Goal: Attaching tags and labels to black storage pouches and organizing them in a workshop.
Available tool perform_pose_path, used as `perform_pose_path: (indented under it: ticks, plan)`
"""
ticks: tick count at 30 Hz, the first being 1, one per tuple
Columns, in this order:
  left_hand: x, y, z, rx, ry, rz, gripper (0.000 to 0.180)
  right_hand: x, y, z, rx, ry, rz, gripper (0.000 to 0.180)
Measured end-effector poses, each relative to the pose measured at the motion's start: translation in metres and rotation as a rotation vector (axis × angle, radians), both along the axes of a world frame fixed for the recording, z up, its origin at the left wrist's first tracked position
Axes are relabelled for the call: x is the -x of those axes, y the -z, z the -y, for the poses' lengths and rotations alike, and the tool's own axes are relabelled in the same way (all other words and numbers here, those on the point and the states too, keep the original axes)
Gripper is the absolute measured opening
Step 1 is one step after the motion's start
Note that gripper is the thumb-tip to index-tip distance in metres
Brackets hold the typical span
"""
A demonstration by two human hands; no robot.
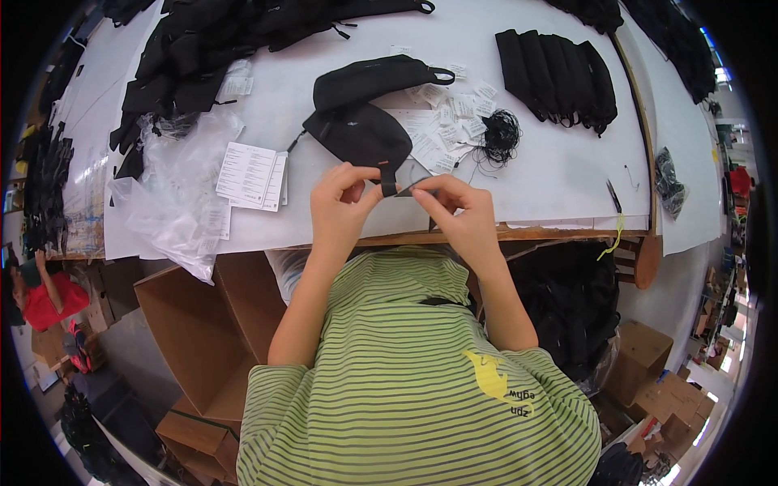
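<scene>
At the table's near edge, my left hand [344,198] pinches the end loop of a black fabric pouch [356,134]. The pouch lies flat, its body stretching away from me, with a zipper pull hanging at its left. My right hand [462,206] is closed in a pinch on a small, thin, dark grey piece [409,188] beside the loop; its kind is unclear. Just beyond lies another black pouch [369,83] with a loop at its right end. White printed tags [454,113] are scattered right of the pouches, against a tangle of black cords [498,138].
Black pouches [194,65] are heaped at far left, and a row of them [555,77] lies at right. Clear plastic bags [174,190] and white printed cards [250,174] lie at left. Thread snips [613,197] sit near the right edge. A cardboard box [194,348] stands below.
</scene>
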State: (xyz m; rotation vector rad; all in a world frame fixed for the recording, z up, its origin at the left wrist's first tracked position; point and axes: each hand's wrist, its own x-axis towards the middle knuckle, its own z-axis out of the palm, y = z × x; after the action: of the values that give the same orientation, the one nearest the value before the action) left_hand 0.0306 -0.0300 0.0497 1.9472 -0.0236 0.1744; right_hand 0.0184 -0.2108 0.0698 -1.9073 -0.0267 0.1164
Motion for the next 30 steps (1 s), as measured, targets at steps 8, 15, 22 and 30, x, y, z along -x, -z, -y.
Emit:
perform_pose_path:
  ticks: [8,15,22,30]
  plan:
    - [0.028,-0.013,-0.007,0.191,0.016,-0.021,0.010,0.002,-0.009,-0.021,0.073,-0.140,0.120,0.014]
    - [0.037,-0.041,-0.020,0.565,-0.159,0.042,0.007,-0.001,-0.016,0.001,-0.658,-0.054,-0.143,0.012]
    - [0.038,-0.043,-0.011,0.629,-0.001,-0.064,0.007,-0.002,-0.016,0.001,-0.815,-0.059,-0.233,0.013]
    - [0.039,-0.040,-0.006,0.326,0.113,-0.023,0.008,0.008,-0.021,-0.019,-0.711,-0.039,-0.206,0.009]
